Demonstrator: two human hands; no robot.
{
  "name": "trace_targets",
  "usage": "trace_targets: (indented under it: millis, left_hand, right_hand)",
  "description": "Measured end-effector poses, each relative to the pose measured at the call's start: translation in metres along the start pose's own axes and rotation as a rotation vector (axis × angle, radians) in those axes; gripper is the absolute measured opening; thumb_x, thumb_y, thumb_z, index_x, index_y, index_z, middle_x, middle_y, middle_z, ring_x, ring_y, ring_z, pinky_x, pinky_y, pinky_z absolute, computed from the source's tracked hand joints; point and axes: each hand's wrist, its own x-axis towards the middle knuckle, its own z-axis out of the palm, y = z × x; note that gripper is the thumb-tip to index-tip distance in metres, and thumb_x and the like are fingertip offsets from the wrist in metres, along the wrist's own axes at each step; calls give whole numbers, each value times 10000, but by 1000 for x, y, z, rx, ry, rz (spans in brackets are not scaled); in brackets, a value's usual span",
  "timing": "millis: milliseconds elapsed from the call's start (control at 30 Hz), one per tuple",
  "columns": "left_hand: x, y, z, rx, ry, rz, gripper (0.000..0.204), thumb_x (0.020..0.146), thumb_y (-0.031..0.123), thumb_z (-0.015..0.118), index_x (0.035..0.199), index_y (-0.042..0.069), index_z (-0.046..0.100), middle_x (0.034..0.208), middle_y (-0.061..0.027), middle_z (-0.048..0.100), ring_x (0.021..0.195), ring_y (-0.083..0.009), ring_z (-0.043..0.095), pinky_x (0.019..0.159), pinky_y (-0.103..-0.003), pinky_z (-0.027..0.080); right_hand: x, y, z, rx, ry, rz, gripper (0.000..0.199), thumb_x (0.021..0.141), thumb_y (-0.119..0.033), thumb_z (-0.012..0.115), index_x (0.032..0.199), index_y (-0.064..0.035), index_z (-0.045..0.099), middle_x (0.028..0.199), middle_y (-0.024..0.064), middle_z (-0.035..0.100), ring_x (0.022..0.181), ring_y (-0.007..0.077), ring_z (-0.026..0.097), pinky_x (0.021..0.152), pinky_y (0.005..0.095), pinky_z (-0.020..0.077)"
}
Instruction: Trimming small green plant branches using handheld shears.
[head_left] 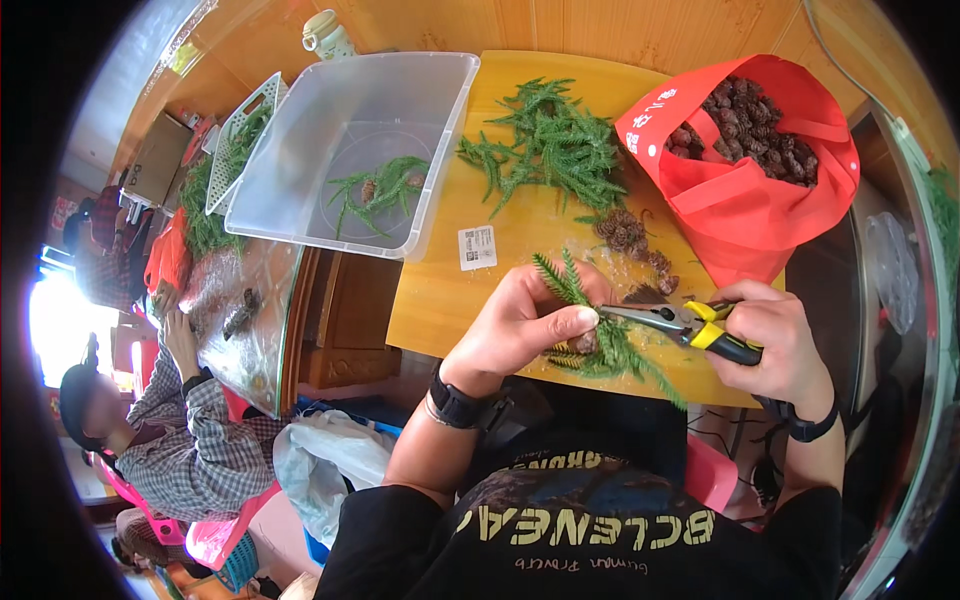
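Between the thumb and fingers of my left hand (535, 325) is a green artificial pine sprig (625, 362), with a brown pine cone (582, 344) among its needles. My right hand (775, 335) is wrapped round the yellow-and-black handles of needle-nose pliers (665, 318). The pliers' jaws reach left to the sprig, right by my left thumb; what exactly they pinch is too small to tell. Just beyond my hands, several loose pine cones (622, 232) lie on the yellow table (430, 300). A pile of green sprigs (560, 140) lies farther back.
A red bag (735, 235) full of pine cones stands at the back right. At the back left is a clear plastic bin (345, 215) holding a few sprigs. A white label (477, 247) lies on the table. Another person (200, 430) sits at a table to the left.
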Motion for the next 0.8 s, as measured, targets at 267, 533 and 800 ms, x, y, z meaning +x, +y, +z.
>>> trace_targets:
  millis: [267, 533, 800]
  left_hand:
    - [8, 7, 13, 1008, 277, 560, 240, 659, -135, 602, 845, 10, 559, 840, -88, 597, 808, -201, 589, 718, -283, 462]
    - [0, -9, 3, 690, 277, 346, 171, 741, -85, 591, 876, 8, 542, 876, -84, 575, 779, -169, 569, 691, -284, 462]
    - [-6, -6, 4, 31, 118, 71, 171, 832, 143, 630, 866, 9, 528, 864, -93, 534, 741, -132, 503, 650, -247, 413]
  right_hand:
    - [-1, -19, 0, -83, 49, 289, 204, 625, -56, 667, 629, -16, 467, 596, 113, 484, 631, 307, 548, 574, 375, 440]
    - [-30, 5, 4, 318, 65, 543, 194, 665, -89, 609, 671, 6, 440, 892, 161, 614, 811, 265, 601, 770, 313, 441]
    - [-100, 77, 49, -343, 27, 733, 186, 699, -104, 681, 796, -4, 558, 792, 167, 532, 807, 347, 520, 739, 372, 418]
